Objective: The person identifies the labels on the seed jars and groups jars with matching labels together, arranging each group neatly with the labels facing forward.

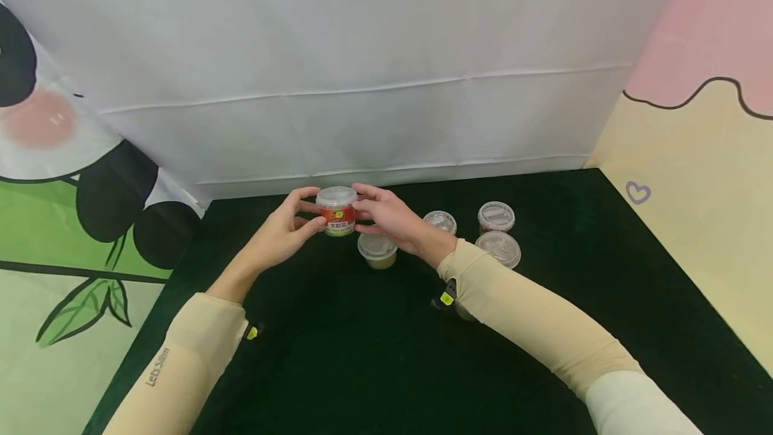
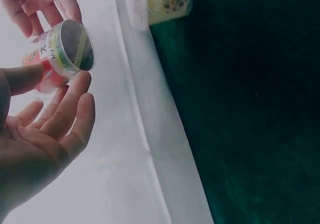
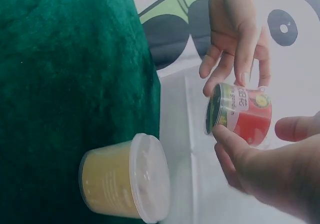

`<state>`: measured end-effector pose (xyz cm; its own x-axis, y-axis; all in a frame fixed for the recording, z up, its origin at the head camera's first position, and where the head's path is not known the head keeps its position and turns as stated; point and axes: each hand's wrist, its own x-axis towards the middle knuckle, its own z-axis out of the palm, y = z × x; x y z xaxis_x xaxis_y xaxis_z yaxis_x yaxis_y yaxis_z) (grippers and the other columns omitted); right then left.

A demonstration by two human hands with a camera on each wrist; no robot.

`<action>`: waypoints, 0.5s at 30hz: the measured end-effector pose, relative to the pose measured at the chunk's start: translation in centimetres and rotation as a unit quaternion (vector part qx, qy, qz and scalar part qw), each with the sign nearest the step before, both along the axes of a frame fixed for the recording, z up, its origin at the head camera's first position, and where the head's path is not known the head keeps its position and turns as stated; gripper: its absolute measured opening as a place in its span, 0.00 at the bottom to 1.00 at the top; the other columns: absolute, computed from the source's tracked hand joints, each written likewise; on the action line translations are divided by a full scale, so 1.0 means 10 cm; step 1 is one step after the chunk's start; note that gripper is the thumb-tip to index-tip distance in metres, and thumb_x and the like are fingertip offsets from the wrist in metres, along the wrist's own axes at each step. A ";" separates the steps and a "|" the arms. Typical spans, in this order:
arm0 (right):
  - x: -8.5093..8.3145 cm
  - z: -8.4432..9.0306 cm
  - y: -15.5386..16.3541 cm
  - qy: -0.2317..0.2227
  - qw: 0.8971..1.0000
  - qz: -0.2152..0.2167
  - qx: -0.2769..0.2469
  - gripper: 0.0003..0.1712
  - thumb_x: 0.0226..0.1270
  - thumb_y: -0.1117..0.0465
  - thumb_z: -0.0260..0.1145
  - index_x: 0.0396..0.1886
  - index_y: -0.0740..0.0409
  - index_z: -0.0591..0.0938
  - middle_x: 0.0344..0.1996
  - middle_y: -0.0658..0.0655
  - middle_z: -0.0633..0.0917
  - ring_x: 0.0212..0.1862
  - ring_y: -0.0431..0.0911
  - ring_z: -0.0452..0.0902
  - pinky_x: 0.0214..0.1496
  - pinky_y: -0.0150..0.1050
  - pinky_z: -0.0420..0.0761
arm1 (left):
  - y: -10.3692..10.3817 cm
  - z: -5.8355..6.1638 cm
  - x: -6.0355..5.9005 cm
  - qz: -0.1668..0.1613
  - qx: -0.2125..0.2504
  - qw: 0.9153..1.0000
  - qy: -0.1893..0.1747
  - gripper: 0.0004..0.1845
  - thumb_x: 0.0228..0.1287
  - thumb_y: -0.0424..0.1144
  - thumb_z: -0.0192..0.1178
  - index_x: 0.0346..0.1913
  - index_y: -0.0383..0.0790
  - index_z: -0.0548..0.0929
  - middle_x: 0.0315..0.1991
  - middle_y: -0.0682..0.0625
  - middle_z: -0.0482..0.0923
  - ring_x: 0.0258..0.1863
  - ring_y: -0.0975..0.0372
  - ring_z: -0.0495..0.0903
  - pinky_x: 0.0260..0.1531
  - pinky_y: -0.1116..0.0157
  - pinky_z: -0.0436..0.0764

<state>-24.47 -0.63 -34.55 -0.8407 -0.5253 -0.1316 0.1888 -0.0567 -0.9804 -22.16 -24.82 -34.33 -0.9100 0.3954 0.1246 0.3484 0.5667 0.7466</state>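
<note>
A small clear cup with a red label and a clear lid [image 1: 336, 212] is held above the dark cloth near the back wall. My left hand [image 1: 309, 209] pinches its left side between thumb and fingers. On the other side, my right hand [image 1: 361, 208] grips it the same way. In the left wrist view the cup [image 2: 62, 56] lies tilted, its dark bottom towards the camera, with my left hand [image 2: 60, 81] curled under it. The right wrist view has the cup [image 3: 240, 115] on its side between my right hand [image 3: 250, 134] and the other hand's fingers [image 3: 235, 59].
A lidded cup of yellow stuff [image 1: 377, 250] stands just below the hands. Three more clear lidded cups [image 1: 440, 221] [image 1: 496, 216] [image 1: 498, 248] stand to its right. The dark green cloth [image 1: 362, 354] ends at a white backdrop [image 1: 362, 86], with printed panels at both sides.
</note>
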 end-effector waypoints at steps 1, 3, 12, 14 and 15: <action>-0.02 -0.02 -0.06 -0.002 1.000 -0.003 0.005 0.31 0.83 0.60 0.51 0.81 0.51 0.58 0.71 0.58 0.68 0.68 0.53 0.70 0.66 0.46 0.75 | -0.03 -0.02 -0.02 0.005 0.000 1.000 0.001 0.32 0.78 0.38 0.57 0.76 0.37 0.56 0.63 0.33 0.71 0.52 0.43 0.82 0.52 0.44 0.81; -0.06 -0.04 -0.14 -0.008 1.000 -0.011 0.011 0.31 0.83 0.60 0.51 0.81 0.51 0.58 0.71 0.58 0.68 0.68 0.53 0.70 0.66 0.47 0.75 | -0.08 -0.05 -0.05 0.013 0.000 1.000 0.001 0.32 0.77 0.37 0.57 0.76 0.36 0.57 0.63 0.33 0.71 0.52 0.42 0.82 0.52 0.44 0.81; -0.20 -0.19 -0.44 -0.063 0.997 -0.048 -0.010 0.32 0.82 0.63 0.53 0.81 0.53 0.60 0.72 0.59 0.69 0.67 0.53 0.71 0.65 0.47 0.76 | -0.26 -0.21 -0.25 0.043 -0.003 0.998 -0.036 0.32 0.76 0.35 0.59 0.76 0.36 0.59 0.62 0.32 0.71 0.54 0.40 0.79 0.54 0.43 0.79; -0.21 -0.23 -0.53 -0.078 0.995 -0.052 -0.019 0.32 0.81 0.63 0.52 0.81 0.54 0.59 0.73 0.59 0.68 0.69 0.54 0.69 0.67 0.47 0.74 | -0.32 -0.25 -0.28 0.055 -0.007 0.997 -0.045 0.32 0.75 0.34 0.59 0.76 0.35 0.59 0.63 0.32 0.70 0.55 0.39 0.78 0.55 0.43 0.78; -0.22 -0.25 -0.57 -0.086 0.995 -0.053 -0.026 0.32 0.82 0.63 0.52 0.81 0.54 0.59 0.74 0.59 0.67 0.70 0.54 0.68 0.68 0.48 0.73 | -0.34 -0.27 -0.30 0.061 -0.010 0.997 -0.049 0.31 0.75 0.34 0.59 0.75 0.35 0.59 0.63 0.31 0.70 0.55 0.39 0.78 0.55 0.43 0.78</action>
